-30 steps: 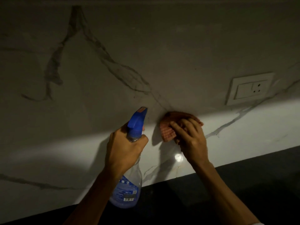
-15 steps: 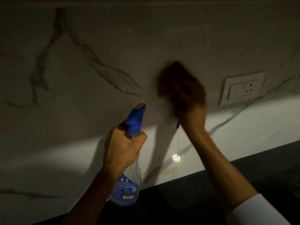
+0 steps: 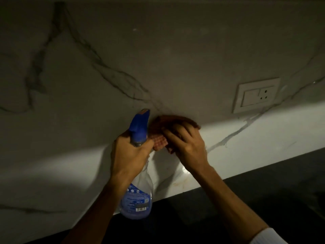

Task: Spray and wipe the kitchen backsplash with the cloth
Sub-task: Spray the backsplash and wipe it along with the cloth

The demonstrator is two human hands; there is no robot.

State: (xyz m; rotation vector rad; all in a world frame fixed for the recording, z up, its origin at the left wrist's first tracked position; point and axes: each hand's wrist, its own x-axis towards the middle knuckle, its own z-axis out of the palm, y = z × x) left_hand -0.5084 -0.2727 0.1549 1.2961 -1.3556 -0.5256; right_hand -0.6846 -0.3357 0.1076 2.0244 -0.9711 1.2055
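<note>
The backsplash (image 3: 175, 59) is white marble with dark veins, dim above and lit in a band lower down. My left hand (image 3: 130, 155) grips the neck of a clear spray bottle (image 3: 139, 196) with a blue trigger head (image 3: 139, 125) and a blue label. The bottle is upright, its nozzle toward the wall. My right hand (image 3: 188, 143) presses a reddish checked cloth (image 3: 159, 131) flat against the backsplash, just right of the bottle's head. Most of the cloth is hidden under my fingers.
A white switch and socket plate (image 3: 256, 95) is set in the backsplash to the right of the cloth. A dark countertop (image 3: 263, 191) runs along the bottom of the wall. A small bright glare spot (image 3: 184, 170) lies below my right hand.
My right hand swept the cloth up the wall, then came back down and slightly left, close beside the spray head. My left hand kept the bottle almost still.
</note>
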